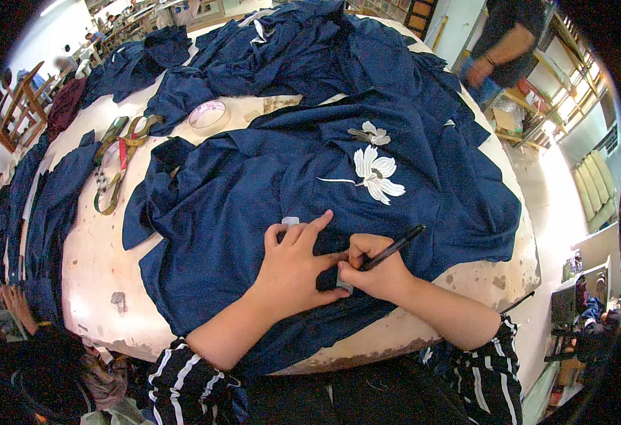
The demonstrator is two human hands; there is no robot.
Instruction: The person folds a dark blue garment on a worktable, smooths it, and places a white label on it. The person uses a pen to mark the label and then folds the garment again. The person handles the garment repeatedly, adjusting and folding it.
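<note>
Navy fabric lies spread and rumpled before me, bearing a large white embroidered flower and a smaller one above it. My left hand rests on the cloth with its fingers spread, holding nothing. Beside its fingertips shows a small pale piece. A slim black pen is gripped in my right hand, low over the fabric just right of my left thumb. Another pale piece lies partly covered between the two hands; the pen's tip is hidden by my fingers.
On the worn, pale table lie a tape roll and what looks like scissors with red wrapping. More navy cloth is heaped at the back. A co-worker's arm is at right; another person's hand touches fabric at left.
</note>
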